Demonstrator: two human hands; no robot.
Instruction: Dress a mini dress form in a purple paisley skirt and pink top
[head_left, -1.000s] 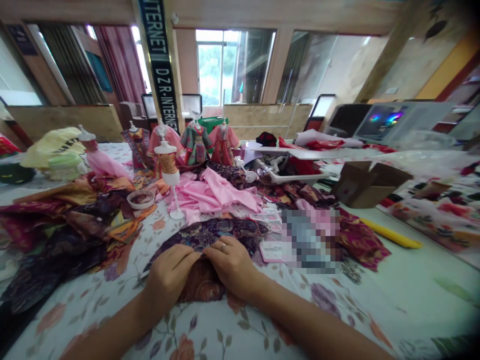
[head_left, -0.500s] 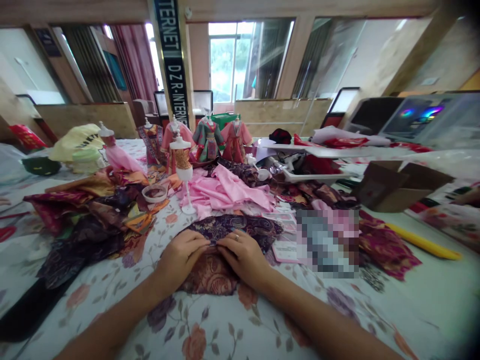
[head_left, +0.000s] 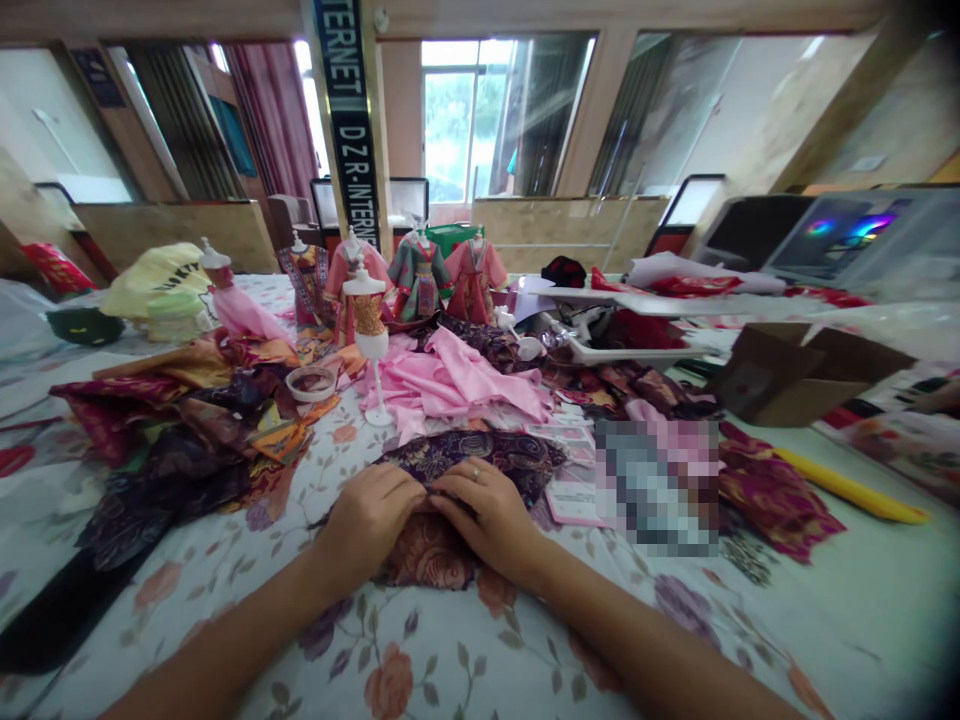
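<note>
L hand (head_left: 373, 520) + R hand (head_left: 491, 515) nearly meet, fingers pinching dark cloth (head_left: 469, 455) mid-piece — prob. to keep fold even. Cloth lies on flowered tablecloth (head_left: 247, 610), in front of stand (head_left: 373, 345) — flat there, so easier to work, I think.

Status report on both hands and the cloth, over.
Left hand and right hand both gripping dark floral patterned cloth, fingertips nearly meeting. Brownish-red patterned side showing below. Nothing visible blocking the hands.
</note>
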